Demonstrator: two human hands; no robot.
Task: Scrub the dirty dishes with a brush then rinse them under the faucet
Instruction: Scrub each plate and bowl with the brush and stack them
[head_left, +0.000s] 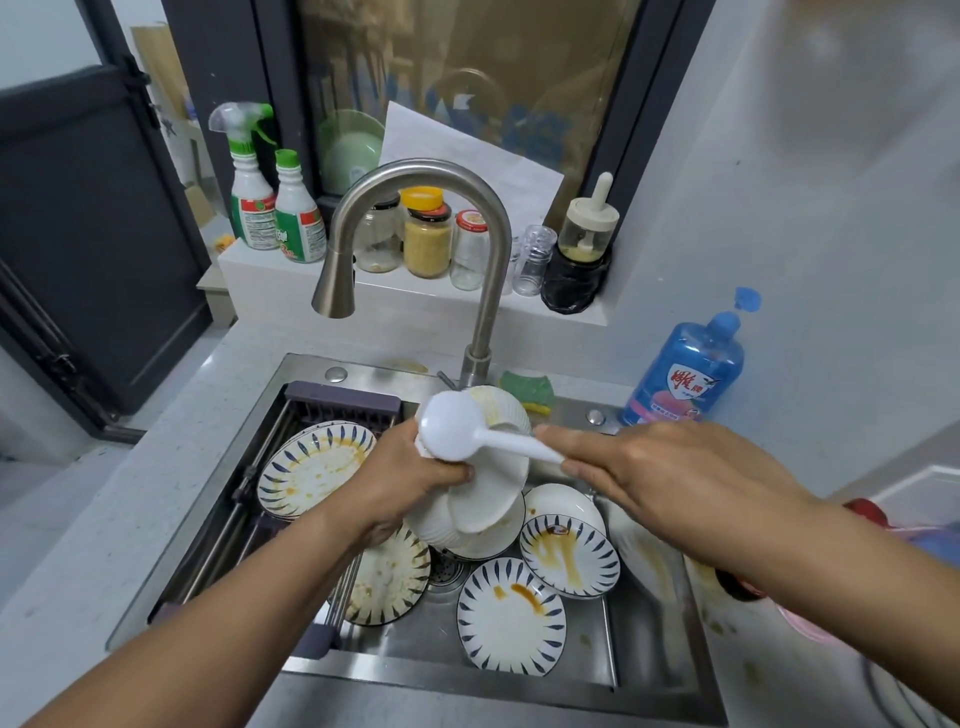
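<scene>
My left hand (402, 480) grips a white ribbed bowl (488, 493), tilted on its side over the steel sink (363, 374). A white dish brush (457, 431) has its round head against the bowl's rim, and my right hand (660, 478) holds its handle. Several dirty blue-patterned plates with brown stains lie in the sink: one (314, 467) on the rack at the left, one (511, 616) at the front, one (569, 556) at the right. More white bowls (561, 501) sit beneath the held bowl. The faucet (415, 234) arches above; no water is visible.
A purple roll-up rack (343, 402) spans the sink's left half. A green sponge (530, 389) lies behind the bowl and a blue soap bottle (685, 374) stands at the right. Spray bottles (270, 202) and jars (428, 236) line the window ledge.
</scene>
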